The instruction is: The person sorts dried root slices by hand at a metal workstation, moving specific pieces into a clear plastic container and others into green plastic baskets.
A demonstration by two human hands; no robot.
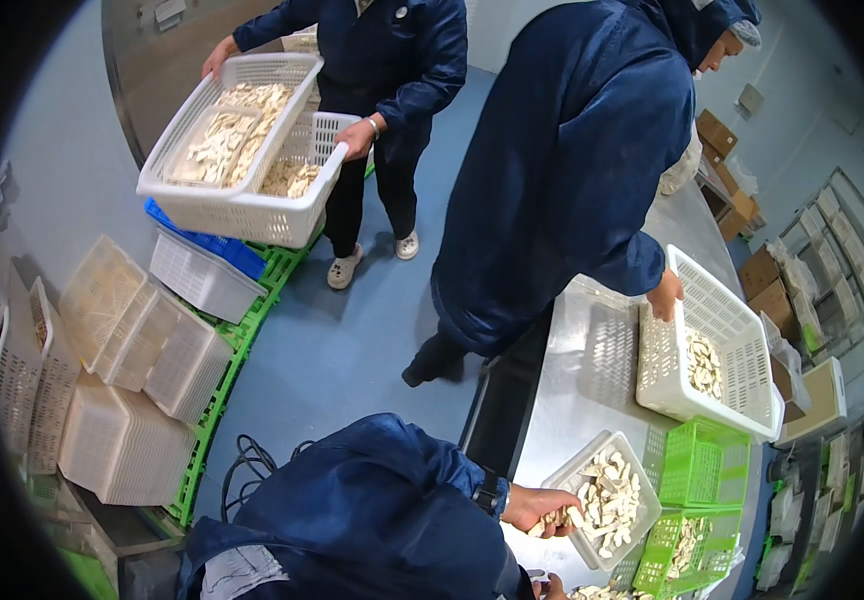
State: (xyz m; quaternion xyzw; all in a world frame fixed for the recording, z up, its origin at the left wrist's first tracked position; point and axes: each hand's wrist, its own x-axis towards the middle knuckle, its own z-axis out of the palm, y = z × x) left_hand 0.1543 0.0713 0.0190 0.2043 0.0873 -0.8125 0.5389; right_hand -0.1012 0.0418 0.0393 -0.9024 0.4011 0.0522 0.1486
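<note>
My left hand (535, 508), with a dark watch on its wrist, is closed around several pale, cream-coloured dried slices. It is over the left edge of a white plastic basket (570, 470), where more pale slices (610, 500) lie in a loose heap. My right hand (552, 588) shows only in part at the lower edge, beside loose slices on the metal table. Its fingers are mostly cut off, and what it holds cannot be made out. Right of the white basket, a green basket (664, 560) contains more slices.
Another green basket (702, 465) stands behind the first. Across the metal table (577, 345), a co-worker (572, 170) grips a large white basket (657, 375). At the upper left, another person (392, 60) carries white baskets (187, 200) of slices. Stacked tubs (122, 440) and a green pallet (242, 345) line the left.
</note>
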